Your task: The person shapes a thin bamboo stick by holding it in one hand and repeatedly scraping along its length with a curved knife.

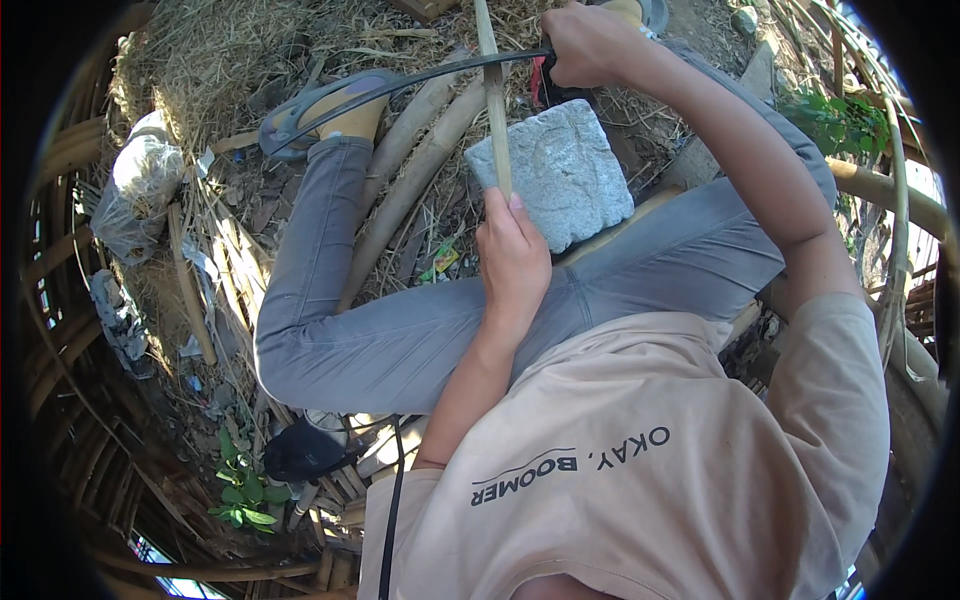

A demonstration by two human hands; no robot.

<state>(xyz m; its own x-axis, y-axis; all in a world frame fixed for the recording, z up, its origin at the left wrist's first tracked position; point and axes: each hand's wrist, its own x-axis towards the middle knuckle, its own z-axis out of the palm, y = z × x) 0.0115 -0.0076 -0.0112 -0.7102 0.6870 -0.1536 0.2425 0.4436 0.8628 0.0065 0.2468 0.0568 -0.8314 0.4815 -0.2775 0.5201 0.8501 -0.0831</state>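
Observation:
My left hand [513, 258] is closed round the near end of a flat bamboo strip [497, 120], with the thumb lying along it. The strip points away from me, past the left side of a rough grey stone block [560, 170]. Farther off to the right, my right hand [590, 45] grips one end of a long, thin, dark curved blade-like tool [430, 72]; its handle is hidden in the fist. The tool runs leftward across the strip towards my left foot in a sandal [325, 115]. Something red and black [545, 85] shows just below my right fist.
Bamboo poles [420, 160] lie on the ground between my bent legs. Dry straw [210, 60] covers the far left, beside a clear plastic bag [150, 175]. A dark cap-like item [305, 447] lies by my left knee. Woven bamboo fencing [65, 260] curves around the sides.

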